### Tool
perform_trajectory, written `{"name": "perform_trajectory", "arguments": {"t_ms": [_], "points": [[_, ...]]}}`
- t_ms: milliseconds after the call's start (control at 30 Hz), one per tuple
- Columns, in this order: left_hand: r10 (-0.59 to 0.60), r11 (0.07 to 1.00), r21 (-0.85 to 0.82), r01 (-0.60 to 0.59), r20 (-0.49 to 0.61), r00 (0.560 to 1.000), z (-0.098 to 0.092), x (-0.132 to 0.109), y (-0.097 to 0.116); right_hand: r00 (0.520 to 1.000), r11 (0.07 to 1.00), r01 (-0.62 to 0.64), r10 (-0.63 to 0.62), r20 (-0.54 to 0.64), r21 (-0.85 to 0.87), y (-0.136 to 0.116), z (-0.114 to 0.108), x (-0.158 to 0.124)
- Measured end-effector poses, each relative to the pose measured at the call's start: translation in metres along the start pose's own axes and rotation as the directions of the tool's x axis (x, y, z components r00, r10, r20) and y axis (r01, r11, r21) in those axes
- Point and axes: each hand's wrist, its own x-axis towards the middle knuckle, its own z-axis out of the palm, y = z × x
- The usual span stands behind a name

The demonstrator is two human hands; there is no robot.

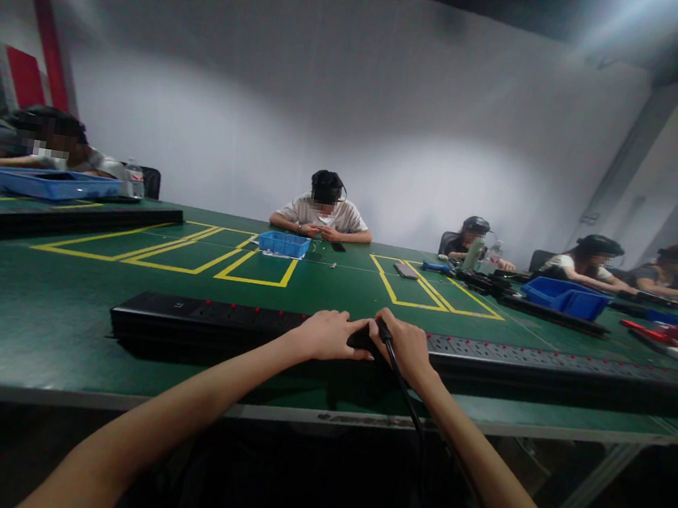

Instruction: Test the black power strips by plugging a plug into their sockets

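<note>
A long black power strip [209, 322] with small red switches lies across the green table [40, 313] in front of me. Both my hands meet over its middle. My left hand [327, 336] is closed, its fingers pressed on a black plug [361, 339] sitting on the strip. My right hand [407, 348] is closed round the same plug where its black cable [401, 389] leaves. The cable runs back along my right forearm and drops below the table edge.
Yellow tape rectangles [187, 254] mark the table. A blue bin [283, 244] stands before a person seated opposite. More blue bins sit at the far left [52, 183] and right [566, 297], with several other seated people, bottles and tools.
</note>
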Motion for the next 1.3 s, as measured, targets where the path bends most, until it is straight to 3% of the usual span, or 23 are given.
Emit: {"name": "perform_trajectory", "arguments": {"t_ms": [1300], "points": [[-0.02, 1.0, -0.006, 0.02, -0.004, 1.0, -0.0002, -0.0015, 0.002, 1.0, 1.0, -0.009, 0.009, 0.019, 0.004, -0.0013, -0.0027, -0.0011]]}}
